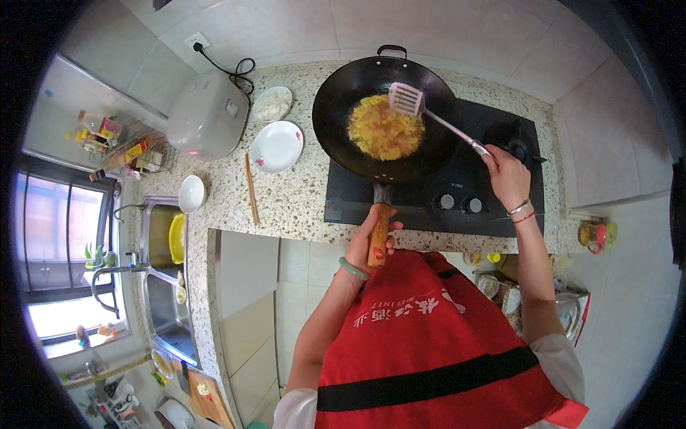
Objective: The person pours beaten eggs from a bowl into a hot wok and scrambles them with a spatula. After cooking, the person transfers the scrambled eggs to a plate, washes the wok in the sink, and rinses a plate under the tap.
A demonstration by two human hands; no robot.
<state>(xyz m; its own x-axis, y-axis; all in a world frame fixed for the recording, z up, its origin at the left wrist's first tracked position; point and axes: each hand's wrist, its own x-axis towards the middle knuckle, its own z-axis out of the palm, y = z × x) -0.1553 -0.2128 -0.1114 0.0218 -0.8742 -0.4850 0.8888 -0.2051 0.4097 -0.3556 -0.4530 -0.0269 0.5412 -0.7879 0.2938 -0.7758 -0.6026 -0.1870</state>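
A large black wok (332,118) rests on the left part of the black gas stove (400,204). Yellow egg (382,132) lies spread in its middle, with what looks like oil around its edge. My left hand (368,239) is wrapped round the wok's wooden handle (379,232), which points toward me. In my right hand (507,175) is a pale pink slotted spatula (450,127), gripped by the end of its handle. The spatula's slotted head is over the upper right edge of the egg; whether it touches the egg I cannot tell.
Left of the wok are a white plate (279,146), a bowl of white rice (272,104), wooden chopsticks (251,189) and a rice cooker (207,114). A white bowl (192,194) stands by the sink (168,314), which holds a yellow basket (176,239). A second burner (516,143) sits at right.
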